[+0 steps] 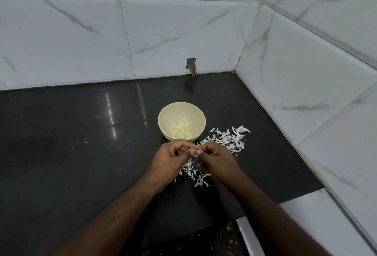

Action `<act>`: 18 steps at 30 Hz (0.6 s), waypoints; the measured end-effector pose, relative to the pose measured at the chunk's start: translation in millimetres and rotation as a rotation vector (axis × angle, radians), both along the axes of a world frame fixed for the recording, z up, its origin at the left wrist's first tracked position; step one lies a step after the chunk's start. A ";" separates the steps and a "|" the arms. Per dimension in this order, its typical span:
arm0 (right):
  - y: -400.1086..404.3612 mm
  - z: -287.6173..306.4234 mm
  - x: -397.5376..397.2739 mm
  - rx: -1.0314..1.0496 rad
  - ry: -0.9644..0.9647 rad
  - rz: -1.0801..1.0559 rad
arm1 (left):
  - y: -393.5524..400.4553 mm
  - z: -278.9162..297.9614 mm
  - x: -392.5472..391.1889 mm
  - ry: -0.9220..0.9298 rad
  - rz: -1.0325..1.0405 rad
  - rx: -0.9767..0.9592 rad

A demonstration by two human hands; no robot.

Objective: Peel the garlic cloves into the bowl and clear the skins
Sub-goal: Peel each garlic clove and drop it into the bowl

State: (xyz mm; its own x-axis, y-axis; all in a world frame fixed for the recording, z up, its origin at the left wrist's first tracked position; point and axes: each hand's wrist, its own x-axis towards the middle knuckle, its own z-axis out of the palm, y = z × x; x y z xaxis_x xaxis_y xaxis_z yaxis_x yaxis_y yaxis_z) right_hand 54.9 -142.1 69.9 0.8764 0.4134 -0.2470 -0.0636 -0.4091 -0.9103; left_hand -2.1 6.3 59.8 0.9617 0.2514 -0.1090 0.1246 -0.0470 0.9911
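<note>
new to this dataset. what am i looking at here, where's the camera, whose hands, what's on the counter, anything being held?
There is no robot. This is a single wide-angle picture from a camera worn on a person's head, looking forward and down, so the two bare arms entering from the bottom are the wearer's own.

The left hand and right hand meet in front of the person, fingers curled, pinching something small and pale between the fingertips. It is probably a garlic clove being peeled, but it is too small to tell for sure.

On the dark counter sits a cream bowl with peeled garlic cloves inside. White garlic skins lie scattered to the bowl's right and under the hands. Marble-patterned wall tiles form the corner behind.
</note>
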 end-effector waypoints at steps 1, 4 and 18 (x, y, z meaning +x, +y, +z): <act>-0.5 0.9 0.3 0.039 0.052 -0.007 | 0.1 0.3 -0.1 -0.006 -0.013 -0.025; -0.6 4.4 0.5 0.093 0.123 -0.005 | 0.3 2.7 0.5 -0.020 -0.022 -0.093; 1.3 -4.2 -0.9 -0.196 -0.523 0.071 | 4.4 -2.7 5.5 0.062 0.065 -0.156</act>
